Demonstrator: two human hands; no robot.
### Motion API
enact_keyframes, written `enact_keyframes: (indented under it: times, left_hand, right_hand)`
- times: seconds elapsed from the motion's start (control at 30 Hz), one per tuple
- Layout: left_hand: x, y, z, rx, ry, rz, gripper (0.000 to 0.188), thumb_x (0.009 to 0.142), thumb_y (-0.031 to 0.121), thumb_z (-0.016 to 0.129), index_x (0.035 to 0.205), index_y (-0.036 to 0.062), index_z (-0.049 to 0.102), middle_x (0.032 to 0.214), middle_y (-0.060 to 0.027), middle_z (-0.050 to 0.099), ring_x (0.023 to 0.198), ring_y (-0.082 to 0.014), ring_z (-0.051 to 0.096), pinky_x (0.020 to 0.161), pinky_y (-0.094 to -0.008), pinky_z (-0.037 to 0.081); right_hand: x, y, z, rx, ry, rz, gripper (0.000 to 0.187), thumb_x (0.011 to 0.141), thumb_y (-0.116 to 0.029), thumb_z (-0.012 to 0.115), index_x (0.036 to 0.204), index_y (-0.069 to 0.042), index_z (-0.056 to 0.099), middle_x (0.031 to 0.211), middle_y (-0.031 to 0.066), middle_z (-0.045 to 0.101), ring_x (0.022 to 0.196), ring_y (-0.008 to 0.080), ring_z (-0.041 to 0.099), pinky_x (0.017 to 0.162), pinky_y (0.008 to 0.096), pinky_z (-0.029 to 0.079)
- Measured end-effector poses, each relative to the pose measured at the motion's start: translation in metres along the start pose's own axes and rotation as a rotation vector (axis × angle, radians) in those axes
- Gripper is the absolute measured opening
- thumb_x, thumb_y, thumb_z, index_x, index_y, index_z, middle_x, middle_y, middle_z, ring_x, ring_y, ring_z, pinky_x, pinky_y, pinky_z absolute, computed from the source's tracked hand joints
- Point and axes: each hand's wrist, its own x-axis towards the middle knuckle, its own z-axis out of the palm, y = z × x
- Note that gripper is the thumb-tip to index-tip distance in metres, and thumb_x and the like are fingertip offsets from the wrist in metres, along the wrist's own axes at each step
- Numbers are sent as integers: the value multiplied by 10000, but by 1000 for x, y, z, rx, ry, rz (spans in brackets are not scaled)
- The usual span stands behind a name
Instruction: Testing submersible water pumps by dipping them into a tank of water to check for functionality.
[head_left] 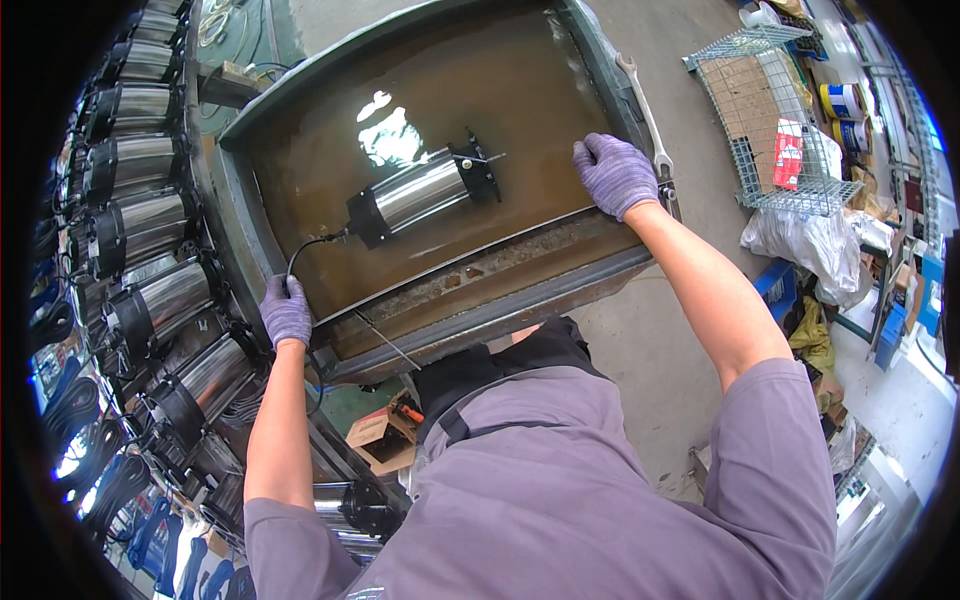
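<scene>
A tank (215, 185) of brown water is before me. In it lies a shiny metal motor-like cylinder (420, 192) with black end caps, partly under the surface. From its left end a black cable (318, 240) runs to my left hand (285, 312), gloved in purple and closed at the tank's left side, with the cable passing between thumb and fingers. My right hand (615, 178), in a matching glove, is curled at the right side of the tank; whatever it grips is hidden under the fingers. Between the hands a thin straight metal edge (450, 265) spans the water.
A large wrench (645, 115) lies along the right rim. Several similar cylinders (140, 225) line a rack at left, above coiled cables (75, 400). A cardboard box (380, 440) sits below the tank. At right stand a wire basket (745, 135) and plastic bags (810, 245).
</scene>
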Motion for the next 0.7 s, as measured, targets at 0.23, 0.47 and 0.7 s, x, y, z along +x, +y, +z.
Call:
enact_keyframes:
  times: [0.23,0.47,0.7]
  left_hand:
    - [-1,-1,2,1,7,7,232,1015,244,619,1057,27,690,967,-242,729,901,-437,697,821,-468,534]
    - [-2,3,0,25,17,9,246,1011,271,619,1067,45,696,990,-256,722,938,-459,688,835,-489,530]
    - [-3,2,-1,-6,26,-32,248,1011,289,614,1053,59,696,957,-254,719,926,-476,676,821,-503,526]
  right_hand:
    - [-1,0,-2,-1,15,2,345,1032,-371,521,994,-76,696,1038,191,719,988,422,677,889,534,539]
    - [-2,-1,-2,3,2,15,343,1028,-372,525,976,-79,696,1041,186,716,1001,416,671,891,535,533]
    - [-1,-2,2,-10,34,6,344,1020,-382,532,947,-81,682,1004,204,704,957,440,664,848,552,522]
